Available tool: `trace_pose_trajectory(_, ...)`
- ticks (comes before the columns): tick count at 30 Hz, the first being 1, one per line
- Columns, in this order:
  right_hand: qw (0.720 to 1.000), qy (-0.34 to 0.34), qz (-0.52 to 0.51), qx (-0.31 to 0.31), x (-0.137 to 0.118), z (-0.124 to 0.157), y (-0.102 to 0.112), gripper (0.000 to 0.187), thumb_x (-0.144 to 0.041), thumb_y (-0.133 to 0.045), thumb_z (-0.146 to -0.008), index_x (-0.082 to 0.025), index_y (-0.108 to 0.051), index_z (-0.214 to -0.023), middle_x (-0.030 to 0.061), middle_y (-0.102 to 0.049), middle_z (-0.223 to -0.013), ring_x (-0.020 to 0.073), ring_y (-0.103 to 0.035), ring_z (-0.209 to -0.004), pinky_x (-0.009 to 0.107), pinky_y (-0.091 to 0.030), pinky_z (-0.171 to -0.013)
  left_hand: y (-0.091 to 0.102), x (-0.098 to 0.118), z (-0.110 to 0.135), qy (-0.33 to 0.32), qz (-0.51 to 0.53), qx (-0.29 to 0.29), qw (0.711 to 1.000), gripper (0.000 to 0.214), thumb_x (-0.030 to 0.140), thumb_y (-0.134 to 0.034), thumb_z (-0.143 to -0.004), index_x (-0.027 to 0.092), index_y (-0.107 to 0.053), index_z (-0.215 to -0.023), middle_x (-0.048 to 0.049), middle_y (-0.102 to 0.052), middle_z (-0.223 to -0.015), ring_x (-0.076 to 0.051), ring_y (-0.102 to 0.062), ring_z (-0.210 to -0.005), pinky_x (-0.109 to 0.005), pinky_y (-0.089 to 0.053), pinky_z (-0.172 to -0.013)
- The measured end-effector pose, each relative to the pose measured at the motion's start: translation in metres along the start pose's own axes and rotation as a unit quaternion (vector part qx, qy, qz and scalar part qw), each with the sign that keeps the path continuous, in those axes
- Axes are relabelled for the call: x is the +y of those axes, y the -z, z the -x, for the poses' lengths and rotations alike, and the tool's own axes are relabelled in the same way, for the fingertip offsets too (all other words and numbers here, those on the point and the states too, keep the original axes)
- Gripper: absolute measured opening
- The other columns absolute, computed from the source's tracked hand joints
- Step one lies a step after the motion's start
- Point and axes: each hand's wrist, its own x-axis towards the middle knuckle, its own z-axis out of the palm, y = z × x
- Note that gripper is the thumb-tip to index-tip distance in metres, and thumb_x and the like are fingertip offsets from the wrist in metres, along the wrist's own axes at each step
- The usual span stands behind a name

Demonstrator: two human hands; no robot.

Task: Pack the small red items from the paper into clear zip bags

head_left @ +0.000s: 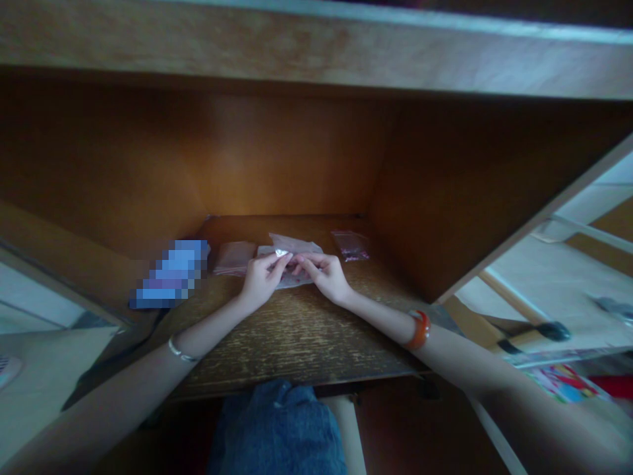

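Observation:
My left hand (262,278) and my right hand (327,272) meet over the middle of the wooden desk, fingers pinched close together. Between them they grip a small clear plastic bag (289,243), which shines near the left fingertips. Under the hands lies a whitish sheet or bag (291,284), mostly covered by them. Left of my left hand rests a stack of clear plastic bags (232,257). Beyond my right hand is another clear bag (352,245) with small dark reddish pieces in it. Whether anything is inside the held bag I cannot tell.
The worn desk top (257,349) sits in a wooden cubby with side walls and a shelf edge (316,49) overhead. A phone-like device, blurred out (171,277), leans at the left. A ladder-like frame (514,303) stands on the right.

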Motion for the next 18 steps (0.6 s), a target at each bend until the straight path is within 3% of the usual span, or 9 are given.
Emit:
trace_pose_trajectory(4, 1.000, -0.001, 0.009, 0.001, -0.002, 0.001, -0.001, 0.037, -0.048, -0.054, -0.087, -0.015, -0.067, -0.074, 0.0030, -0.065, -0.067, 0.0123, -0.058, -0.059, 0.026, -0.047, -0.060, 0.002, 0.000, -0.001, 0.006, -0.010, -0.007, 1.000, 0.034, 0.040, -0.052, -0.089, 0.014, -0.071, -0.079, -0.0040, -0.071, -0.071, -0.014, -0.062, -0.061, -0.022, -0.047, -0.059)
trace_pose_trajectory(9, 0.999, -0.031, 0.002, 0.008, -0.003, -0.001, 0.000, 0.038, -0.052, -0.055, -0.085, -0.015, -0.065, -0.085, 0.0024, -0.065, -0.066, 0.0115, -0.057, -0.056, 0.024, -0.046, -0.055, 0.004, 0.001, -0.005, 0.022, 0.023, -0.026, 0.999, 0.034, 0.043, -0.054, -0.087, 0.014, -0.072, -0.082, -0.0048, -0.072, -0.073, -0.014, -0.063, -0.062, -0.022, -0.049, -0.056)
trace_pose_trajectory(14, 1.000, -0.020, 0.018, 0.015, -0.005, -0.006, 0.004, 0.040, -0.051, -0.054, -0.085, -0.014, -0.065, -0.072, 0.0033, -0.066, -0.065, 0.0106, -0.056, -0.055, 0.024, -0.046, -0.058, 0.018, 0.007, -0.011, 0.068, 0.054, -0.028, 0.996, 0.032, 0.045, -0.061, -0.081, 0.014, -0.071, -0.078, -0.0048, -0.072, -0.071, -0.014, -0.063, -0.055, -0.023, -0.050, -0.052)
trace_pose_trajectory(18, 0.999, -0.024, 0.029, -0.015, -0.009, -0.016, -0.005, 0.041, -0.046, -0.054, -0.086, -0.014, -0.062, -0.060, 0.0018, -0.063, -0.055, 0.0090, -0.051, -0.048, 0.022, -0.043, -0.052, 0.038, 0.008, -0.013, 0.061, 0.014, -0.050, 0.997, 0.037, 0.048, -0.058, -0.083, 0.016, -0.068, -0.069, -0.0034, -0.068, -0.061, -0.012, -0.059, -0.050, -0.022, -0.046, -0.049)
